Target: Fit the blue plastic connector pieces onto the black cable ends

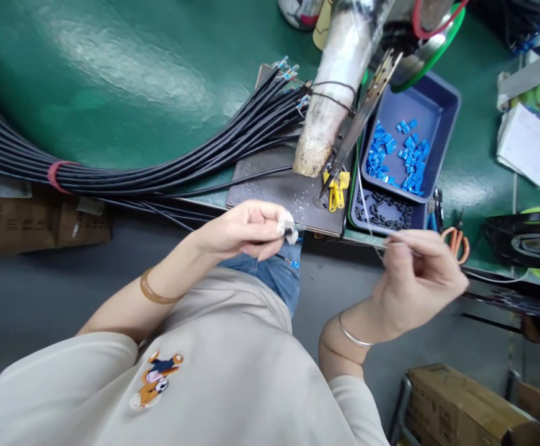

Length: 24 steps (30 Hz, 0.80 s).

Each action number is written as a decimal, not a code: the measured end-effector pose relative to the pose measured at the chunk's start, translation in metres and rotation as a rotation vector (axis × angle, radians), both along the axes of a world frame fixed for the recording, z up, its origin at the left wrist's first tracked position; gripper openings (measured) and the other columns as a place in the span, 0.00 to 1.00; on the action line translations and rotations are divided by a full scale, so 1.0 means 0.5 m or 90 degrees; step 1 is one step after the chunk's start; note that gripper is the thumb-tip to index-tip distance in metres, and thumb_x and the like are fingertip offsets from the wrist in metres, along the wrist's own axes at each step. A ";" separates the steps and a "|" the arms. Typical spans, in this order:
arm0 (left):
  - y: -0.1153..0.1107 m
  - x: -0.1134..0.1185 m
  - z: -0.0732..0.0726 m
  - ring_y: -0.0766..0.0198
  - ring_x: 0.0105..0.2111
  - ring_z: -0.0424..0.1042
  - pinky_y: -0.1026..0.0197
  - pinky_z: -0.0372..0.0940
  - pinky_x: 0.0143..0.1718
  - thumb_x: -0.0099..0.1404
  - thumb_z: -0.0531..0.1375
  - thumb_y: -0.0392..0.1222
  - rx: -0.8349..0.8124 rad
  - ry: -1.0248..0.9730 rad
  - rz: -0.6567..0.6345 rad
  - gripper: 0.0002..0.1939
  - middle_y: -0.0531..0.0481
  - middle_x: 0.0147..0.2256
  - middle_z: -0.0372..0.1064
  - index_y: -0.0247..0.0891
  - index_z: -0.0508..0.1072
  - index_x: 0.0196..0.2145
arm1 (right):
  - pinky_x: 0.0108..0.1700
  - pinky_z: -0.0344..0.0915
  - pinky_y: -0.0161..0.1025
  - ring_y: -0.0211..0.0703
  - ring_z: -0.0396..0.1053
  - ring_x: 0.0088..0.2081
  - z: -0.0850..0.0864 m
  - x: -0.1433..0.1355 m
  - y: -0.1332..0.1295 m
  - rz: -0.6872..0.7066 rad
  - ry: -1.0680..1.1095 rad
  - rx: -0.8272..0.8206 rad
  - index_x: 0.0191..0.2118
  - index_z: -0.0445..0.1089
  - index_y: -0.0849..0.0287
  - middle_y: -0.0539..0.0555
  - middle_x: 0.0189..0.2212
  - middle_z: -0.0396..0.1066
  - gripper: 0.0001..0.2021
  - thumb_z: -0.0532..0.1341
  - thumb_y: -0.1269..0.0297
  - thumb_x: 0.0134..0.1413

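Observation:
My left hand [255, 229] is closed in front of the bench edge, with a small crumpled white piece [288, 224] at its fingertips. A dark bit shows beside the white piece; its kind is not clear. Just below these fingers is a thin black cable end with a blue connector [294, 264]; whether the hand holds it cannot be made out. My right hand [416, 275] is pinched, off to the right. A thin pale wire [362, 195] runs down past the trays to its fingertips.
A bundle of black cables [158, 176] lies across the green bench [125, 74]. A white-wrapped pipe [330, 105] hangs over a board [270, 186] with yellow clips [337, 189]. Trays hold blue pieces [409, 161] and black pieces [384, 210]. Orange-handled pliers [456, 243] lie right.

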<state>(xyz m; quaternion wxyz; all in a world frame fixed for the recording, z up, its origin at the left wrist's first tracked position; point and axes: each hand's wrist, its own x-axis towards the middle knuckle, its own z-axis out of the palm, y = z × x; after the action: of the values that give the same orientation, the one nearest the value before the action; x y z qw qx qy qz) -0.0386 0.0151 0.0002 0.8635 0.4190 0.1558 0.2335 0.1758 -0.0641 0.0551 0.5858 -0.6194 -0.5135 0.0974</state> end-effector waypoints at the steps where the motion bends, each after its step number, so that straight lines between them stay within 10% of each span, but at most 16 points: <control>1: -0.003 -0.001 -0.002 0.76 0.12 0.49 0.70 0.40 0.13 0.61 0.65 0.47 -0.052 -0.002 0.068 0.12 0.54 0.16 0.63 0.36 0.70 0.32 | 0.26 0.59 0.35 0.37 0.68 0.29 -0.007 -0.015 -0.002 0.050 0.015 -0.026 0.30 0.77 0.55 0.49 0.26 0.72 0.01 0.69 0.67 0.50; 10: -0.013 0.018 0.009 0.79 0.14 0.48 0.70 0.39 0.16 0.62 0.65 0.45 -0.029 0.051 0.084 0.14 0.53 0.17 0.65 0.31 0.69 0.27 | 0.25 0.60 0.31 0.33 0.68 0.31 -0.068 -0.062 0.027 0.236 0.153 -0.191 0.35 0.78 0.52 0.49 0.31 0.73 0.03 0.68 0.65 0.52; 24: -0.034 0.030 0.021 0.78 0.15 0.55 0.71 0.47 0.16 0.62 0.65 0.45 0.049 0.098 0.136 0.13 0.52 0.20 0.69 0.32 0.70 0.29 | 0.24 0.56 0.31 0.31 0.63 0.26 -0.078 -0.073 0.024 0.221 0.141 -0.174 0.28 0.73 0.56 0.47 0.26 0.68 0.05 0.65 0.64 0.53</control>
<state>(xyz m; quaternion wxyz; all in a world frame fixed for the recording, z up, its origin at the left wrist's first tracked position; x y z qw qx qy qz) -0.0237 -0.0018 0.0106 0.8026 0.4495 0.2564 0.2967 0.1390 -0.0519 0.0162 0.5239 -0.5806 -0.5271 0.3325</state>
